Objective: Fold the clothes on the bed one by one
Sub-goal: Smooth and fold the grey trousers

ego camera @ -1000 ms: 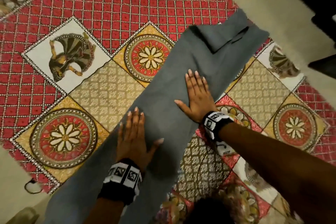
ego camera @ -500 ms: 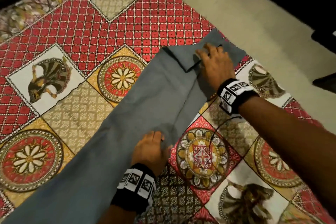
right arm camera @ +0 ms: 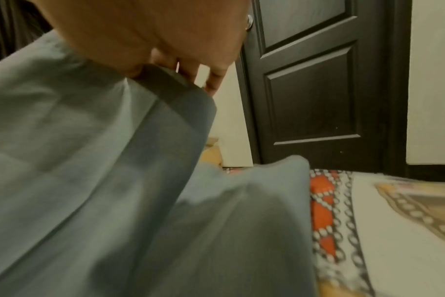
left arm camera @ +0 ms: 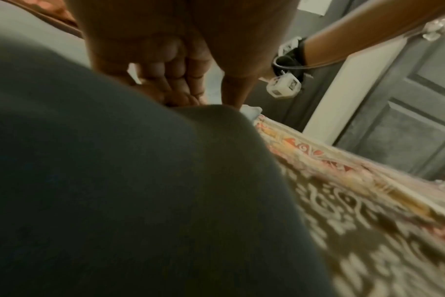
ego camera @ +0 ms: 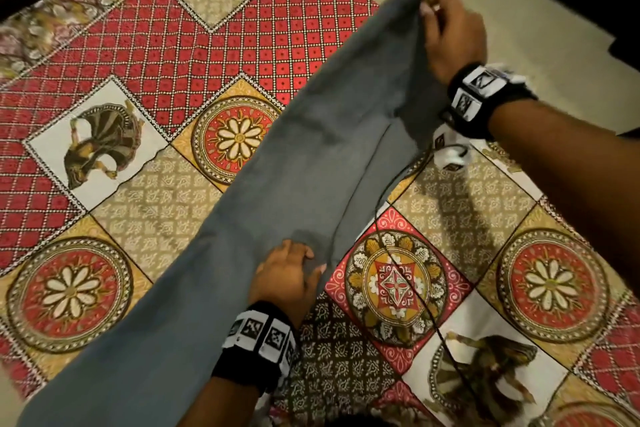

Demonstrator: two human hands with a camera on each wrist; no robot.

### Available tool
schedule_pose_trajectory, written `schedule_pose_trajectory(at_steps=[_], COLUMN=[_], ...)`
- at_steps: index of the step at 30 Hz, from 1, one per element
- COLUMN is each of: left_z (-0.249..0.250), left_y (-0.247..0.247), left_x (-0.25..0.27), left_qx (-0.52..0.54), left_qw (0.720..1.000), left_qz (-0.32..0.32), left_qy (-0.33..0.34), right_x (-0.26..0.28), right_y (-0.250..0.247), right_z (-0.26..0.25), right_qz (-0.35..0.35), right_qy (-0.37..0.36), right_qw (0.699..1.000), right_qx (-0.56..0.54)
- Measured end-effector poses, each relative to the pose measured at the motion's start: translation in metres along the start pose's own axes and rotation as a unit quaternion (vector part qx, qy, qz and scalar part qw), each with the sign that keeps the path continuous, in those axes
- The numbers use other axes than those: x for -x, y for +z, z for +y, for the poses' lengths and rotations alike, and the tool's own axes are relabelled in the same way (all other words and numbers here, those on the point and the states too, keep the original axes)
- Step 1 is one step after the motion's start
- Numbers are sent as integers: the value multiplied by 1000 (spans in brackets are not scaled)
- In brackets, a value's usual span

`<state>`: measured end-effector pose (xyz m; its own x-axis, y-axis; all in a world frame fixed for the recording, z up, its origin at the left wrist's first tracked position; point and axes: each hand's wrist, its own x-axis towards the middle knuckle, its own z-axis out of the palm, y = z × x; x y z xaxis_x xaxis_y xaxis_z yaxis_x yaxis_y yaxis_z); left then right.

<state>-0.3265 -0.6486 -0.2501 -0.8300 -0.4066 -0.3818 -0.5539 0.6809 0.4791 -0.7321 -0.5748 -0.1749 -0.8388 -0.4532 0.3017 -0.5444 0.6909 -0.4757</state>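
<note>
The long grey soft cloth garment [ego camera: 277,204] is lying diagonally across the patterned red and gold bedspread [ego camera: 145,45]. The left hand [ego camera: 287,276] is apparently pinching its near edge midway, fingers curled, though blur hides the grip. The right hand [ego camera: 450,35] is gripping and lifting the far end; being light and limp, it is best taken by corners.

cloth [ego camera: 311,163] lies on bed [ego camera: 145,45], running 7 to 1 o'clock; floor [ego camera: 519,10] beyond at 1, door [right arm camera: 318,80] behind.
</note>
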Motion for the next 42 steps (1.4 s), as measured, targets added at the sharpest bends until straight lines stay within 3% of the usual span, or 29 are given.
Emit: schedule_pose_trajectory(at_steps=[3,8,11,15,18,21,23,26,30,32,34,38,42], left_z=[7,-6,-17,-9,-8,-9,-13,-32,-58,-63,-63,-56,-52], left_y=[-4,-21,-29,-18,4,10,5,-7,-5,-6,-10,-14,-15], left_x=[-2,6,14,13,9,16,25,42,55,52,46,44,44], left_qx=[-98,35,52,12,-27,-15,2,-14,-25,-43,-68,-96,-95], left_qw=[992,991,985,982,985,988,989,993,997,998,996,993,992], left_qz=[-74,-95,-65,-17,-5,5,35,95,71,36,10,14,11], left_qy=[-19,84,150,186,170,156,142,69,-20,-42,-60,-67,-78], right_x=[-24,-44,-44,-34,-16,-2,9,66,223,284,313,288,218], right_y=[-20,-37,-32,-12,8,15,10,14,54,74,87,90,71], right_z=[-8,-16,1,38,62,64,43,-16,-93,-118,-131,-118,-60], right_qz=[-7,-73,-109,-138,-139,-96,-77,-97,-233,-310,-360,-339,-343], right_qy=[-30,-87,-51,38,89,68,17,-129,-300,-310,-289,-258,-255], right_qw=[998,988,985,981,978,976,975,975,925,898,887,904,896], right_qx=[54,109,120,131,124,183,207,155,20,-27,-23,44,117])
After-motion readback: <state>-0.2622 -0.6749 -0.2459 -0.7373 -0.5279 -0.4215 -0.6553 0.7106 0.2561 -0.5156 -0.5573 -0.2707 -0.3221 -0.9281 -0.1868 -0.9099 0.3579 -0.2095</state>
